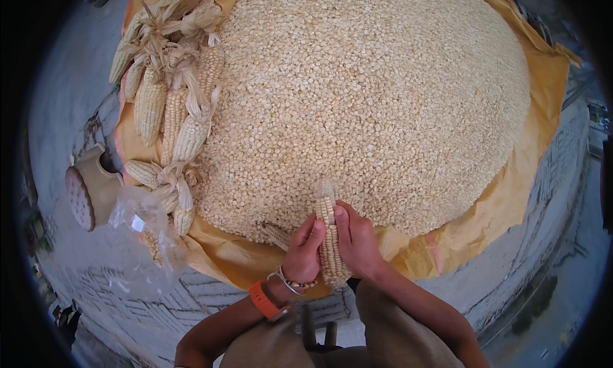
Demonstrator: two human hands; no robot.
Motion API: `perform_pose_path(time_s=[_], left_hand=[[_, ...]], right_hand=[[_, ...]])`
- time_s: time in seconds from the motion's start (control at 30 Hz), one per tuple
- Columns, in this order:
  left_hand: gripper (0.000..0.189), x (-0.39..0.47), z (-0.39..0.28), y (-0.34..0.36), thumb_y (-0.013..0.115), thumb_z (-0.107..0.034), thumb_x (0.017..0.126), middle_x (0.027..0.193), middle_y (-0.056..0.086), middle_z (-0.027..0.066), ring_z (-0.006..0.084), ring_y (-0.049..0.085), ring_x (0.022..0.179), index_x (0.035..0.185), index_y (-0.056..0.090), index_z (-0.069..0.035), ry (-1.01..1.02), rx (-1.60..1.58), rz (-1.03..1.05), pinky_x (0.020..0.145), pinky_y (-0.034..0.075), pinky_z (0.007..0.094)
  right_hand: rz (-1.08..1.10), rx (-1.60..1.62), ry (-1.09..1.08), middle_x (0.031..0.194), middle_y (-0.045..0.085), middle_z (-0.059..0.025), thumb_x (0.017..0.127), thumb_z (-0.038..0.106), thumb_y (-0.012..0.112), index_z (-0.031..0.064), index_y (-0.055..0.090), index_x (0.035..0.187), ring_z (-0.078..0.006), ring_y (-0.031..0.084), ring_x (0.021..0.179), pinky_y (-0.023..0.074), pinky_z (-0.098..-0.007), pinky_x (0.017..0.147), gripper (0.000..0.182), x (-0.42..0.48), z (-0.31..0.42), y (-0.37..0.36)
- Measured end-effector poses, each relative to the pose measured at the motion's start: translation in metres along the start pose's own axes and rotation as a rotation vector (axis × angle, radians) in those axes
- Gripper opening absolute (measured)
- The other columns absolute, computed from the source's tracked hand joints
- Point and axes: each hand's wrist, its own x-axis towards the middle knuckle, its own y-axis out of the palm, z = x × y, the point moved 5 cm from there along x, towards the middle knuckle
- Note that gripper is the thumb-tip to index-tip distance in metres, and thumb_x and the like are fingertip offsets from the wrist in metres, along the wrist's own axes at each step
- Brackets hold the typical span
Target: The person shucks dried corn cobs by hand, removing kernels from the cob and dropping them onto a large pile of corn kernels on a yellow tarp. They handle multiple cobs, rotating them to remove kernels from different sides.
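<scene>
Between my hands is a pale corn cob [330,246], held lengthwise over the near edge of the kernel pile. Its far tip [326,189] looks stripped of kernels and a little blurred, while rows of kernels still cover the lower part. My left hand [302,250] grips the cob from the left, thumb along its side. On the other side my right hand [357,238] holds it, with the thumb pressed near the upper rows. A large heap of loose corn kernels [364,104] spreads beyond both hands. Just left of my left hand lies a thin, bare-looking cob [277,236].
A yellow-orange tarp [483,246] lies under the heap. Several husked ears of corn [151,104] are piled at its left edge. Nearby are a clear plastic bag [143,253] and a tan plastic stool [98,186] on its side. Patterned concrete [139,301] surrounds the tarp.
</scene>
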Motion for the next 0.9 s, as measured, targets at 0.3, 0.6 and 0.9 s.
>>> perform_pose_path(time_s=[0.3, 0.6, 0.9], left_hand=[[0.040, 0.004, -0.002, 0.007, 0.040, -0.016, 0.095, 0.124, 0.047, 0.0068, 0.0134, 0.045, 0.112, 0.131, 0.034, 0.001, 0.051, 0.100, 0.039, 0.095, 0.036, 0.0279], [0.045, -0.002, -0.003, 0.008, 0.040, -0.013, 0.095, 0.130, 0.042, 0.0076, 0.0142, 0.041, 0.117, 0.136, 0.027, 0.001, 0.096, 0.198, 0.059, 0.099, 0.032, 0.0279], [0.048, 0.001, -0.012, 0.018, 0.046, -0.014, 0.093, 0.124, 0.047, 0.0071, 0.0122, 0.043, 0.113, 0.134, 0.029, 0.003, 0.148, 0.205, 0.080, 0.096, 0.033, 0.0264]], right_hand=[[-0.081, 0.143, -0.021, 0.065, 0.056, -0.0196, 0.095, 0.031, 0.039, -0.0018, 0.051, 0.108, -0.0281, 0.059, 0.057, 0.0441, -0.0354, 0.053, 0.037, 0.009, 0.008, -0.003], [-0.090, 0.131, 0.005, 0.061, 0.052, -0.0163, 0.096, 0.032, 0.036, -0.0012, 0.054, 0.099, -0.0183, 0.052, 0.053, 0.0418, -0.0340, 0.051, 0.038, 0.005, 0.001, 0.000], [-0.030, 0.176, 0.063, 0.065, 0.050, -0.0059, 0.097, 0.031, 0.034, -0.0020, 0.053, 0.090, -0.0109, 0.042, 0.062, 0.0403, -0.0273, 0.058, 0.039, 0.012, 0.006, -0.007]])
